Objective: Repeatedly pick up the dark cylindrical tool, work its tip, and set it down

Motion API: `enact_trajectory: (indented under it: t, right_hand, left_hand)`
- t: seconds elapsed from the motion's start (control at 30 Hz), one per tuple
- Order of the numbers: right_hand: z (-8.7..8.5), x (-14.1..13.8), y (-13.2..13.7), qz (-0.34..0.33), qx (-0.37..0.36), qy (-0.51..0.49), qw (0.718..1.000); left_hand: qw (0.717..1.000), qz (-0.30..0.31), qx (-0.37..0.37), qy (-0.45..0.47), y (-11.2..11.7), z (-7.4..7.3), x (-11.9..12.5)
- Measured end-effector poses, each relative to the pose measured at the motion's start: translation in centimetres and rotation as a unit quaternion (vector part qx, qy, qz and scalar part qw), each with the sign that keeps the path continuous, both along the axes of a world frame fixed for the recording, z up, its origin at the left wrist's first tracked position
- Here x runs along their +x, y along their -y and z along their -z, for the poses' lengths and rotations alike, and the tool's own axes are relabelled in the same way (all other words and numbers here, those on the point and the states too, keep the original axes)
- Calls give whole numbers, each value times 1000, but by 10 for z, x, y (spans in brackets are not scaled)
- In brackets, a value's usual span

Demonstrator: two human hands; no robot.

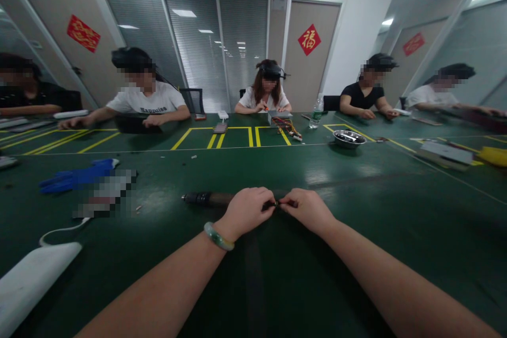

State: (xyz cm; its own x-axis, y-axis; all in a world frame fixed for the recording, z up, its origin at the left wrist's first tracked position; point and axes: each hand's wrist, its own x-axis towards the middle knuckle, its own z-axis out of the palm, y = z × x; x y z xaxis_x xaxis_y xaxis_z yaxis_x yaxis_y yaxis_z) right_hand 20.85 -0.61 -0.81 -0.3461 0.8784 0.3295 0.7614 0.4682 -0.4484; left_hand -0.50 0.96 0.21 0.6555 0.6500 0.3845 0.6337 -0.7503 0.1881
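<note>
My left hand (247,211), with a jade-coloured bangle (218,236) on its wrist, is closed at the middle of the view. Its fingertips pinch a small dark piece (268,205) with a brassy glint at its end. My right hand (309,210) meets it from the right, thumb and finger pinched on the same spot; what they grip is mostly hidden. Behind my left hand lies a dark cylindrical tool, like an electric screwdriver (202,199), its narrow metal tip pointing left. The hand hides the rest of it, and I cannot tell whether the hand touches it.
To the left are a blue glove (79,175), a blurred-out phone (106,193) on a white cable, and a white power bank (37,280). Across the green table (166,280) stand a metal bowl (349,139) and a water bottle (317,112). Several people sit opposite.
</note>
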Motion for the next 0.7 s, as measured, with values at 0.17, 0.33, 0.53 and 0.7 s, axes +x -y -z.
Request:
enact_trajectory:
  t: [0.17,0.33,0.53,0.7]
  right_hand:
    - [5,-1,-2,-8,20,8,1000]
    - [9,-3,-5,-16,37,31,999]
    - [7,-10,-4,1,33,120,992]
    - [4,-25,0,28,39,260,964]
  left_hand:
    - [1000,-8,2,-3,1,0,2]
    - [1000,-17,5,-22,2,1,4]
    - [999,-25,7,-29,4,-2,5]
    - [999,-26,-6,-35,5,-5,5]
